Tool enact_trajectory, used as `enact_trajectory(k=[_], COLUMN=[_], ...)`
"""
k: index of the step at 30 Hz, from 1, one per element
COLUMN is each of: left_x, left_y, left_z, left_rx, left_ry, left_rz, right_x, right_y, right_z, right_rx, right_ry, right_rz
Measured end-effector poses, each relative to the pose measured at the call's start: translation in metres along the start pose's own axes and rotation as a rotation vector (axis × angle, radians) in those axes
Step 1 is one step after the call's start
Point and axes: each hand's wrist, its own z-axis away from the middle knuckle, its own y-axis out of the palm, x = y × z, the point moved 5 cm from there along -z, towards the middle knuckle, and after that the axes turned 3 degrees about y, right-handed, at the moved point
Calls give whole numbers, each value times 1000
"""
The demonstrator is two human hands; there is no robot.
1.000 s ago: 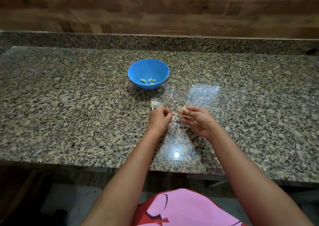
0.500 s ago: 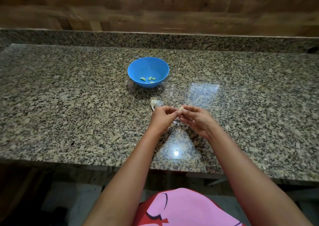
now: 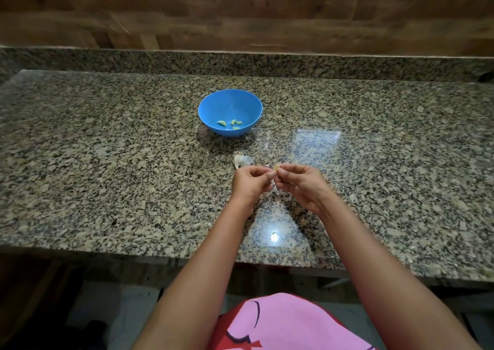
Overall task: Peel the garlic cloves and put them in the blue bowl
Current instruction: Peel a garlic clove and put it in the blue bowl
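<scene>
A blue bowl [image 3: 230, 109] stands on the granite counter [image 3: 107, 176] and holds several peeled pale-green cloves [image 3: 232, 124]. Nearer me, just above the counter, my left hand [image 3: 250, 182] and my right hand [image 3: 302, 182] meet fingertip to fingertip around one small garlic clove [image 3: 275, 168], whose yellowish tip shows between them. A strip of white skin [image 3: 274, 185] hangs below the fingers. The rest of the garlic bulb [image 3: 242, 159], white and papery, lies on the counter just beyond my left hand, between it and the bowl.
A raised granite ledge [image 3: 267, 63] and a wood-panelled wall [image 3: 240, 23] close off the back. The counter's front edge [image 3: 160, 253] runs just below my wrists. A bright light reflection [image 3: 273, 234] shines on the counter between my forearms.
My hands were apart, drawing a strip of skin between them; they have since come together on the clove. The bulb and the bowl stay put.
</scene>
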Motion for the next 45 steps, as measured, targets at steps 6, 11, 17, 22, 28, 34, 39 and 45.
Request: enact_trajectory(k=[6, 11, 17, 22, 28, 34, 39, 45], left_x=[3, 2, 1, 1, -8, -10, 30, 48], left_y=[-5, -17, -68, -97, -103, -75, -24, 6], left_z=[7, 4, 8, -2, -14, 21, 51, 30], left_rx=[57, -101, -334, -431, -436, -327, 120, 241], left_ry=[-143, -121, -58, -87, -38, 189, 208, 264], left_rz=[227, 121, -105, -117, -395, -589, -1044, -1482], right_x=[2, 1, 0, -7, -10, -3, -3, 1], right_y=[1, 11, 20, 30, 31, 21, -1, -26], right_z=[-2, -1, -8, -13, -13, -2, 9, 18], right_rx=[-38, 11, -37, -22, -32, -111, -193, -271], right_ry=[-67, -84, -109, -86, -116, -210, -299, -344], right_rz=[135, 250, 352, 404, 427, 488, 587, 625])
